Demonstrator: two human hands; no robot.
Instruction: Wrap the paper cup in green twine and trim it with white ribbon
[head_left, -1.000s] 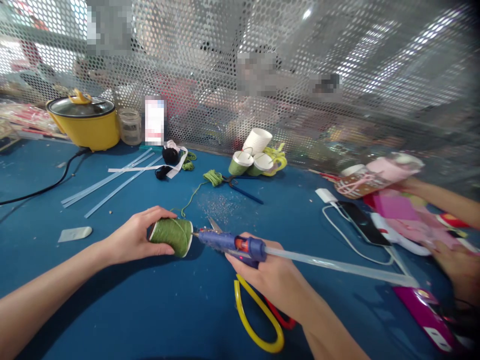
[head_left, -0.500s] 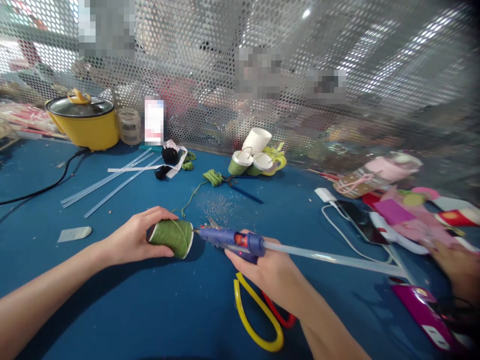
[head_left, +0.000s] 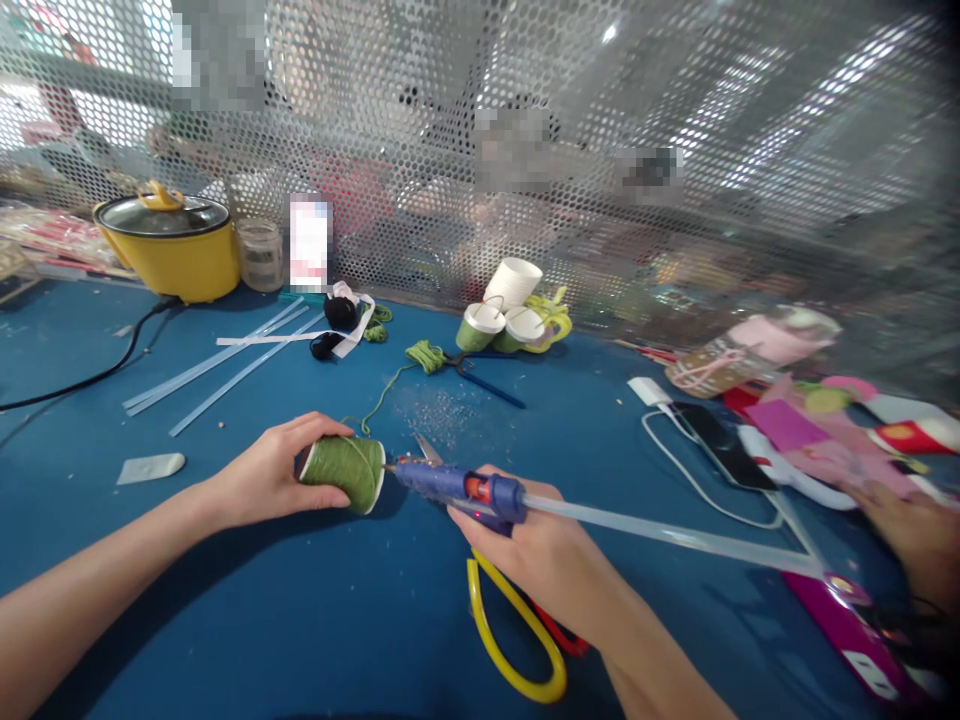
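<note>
My left hand is closed round a paper cup wrapped in green yarn, held on its side just above the blue table. My right hand grips a purple glue gun whose nozzle touches the cup's rim at the right. A long clear glue stick runs out of the gun's back toward the right. A strand of green yarn trails from the cup to a small bundle farther back.
Scissors with yellow and red handles lie under my right wrist. Behind stand green-wrapped cups, spare glue sticks, a yellow pot and a perforated metal screen. Another person's hand works among pink craft pieces and a phone at right.
My hands, cup and glue gun have hardly shifted. The other person's hand and arm at the right have moved lower and away from the pink items.
</note>
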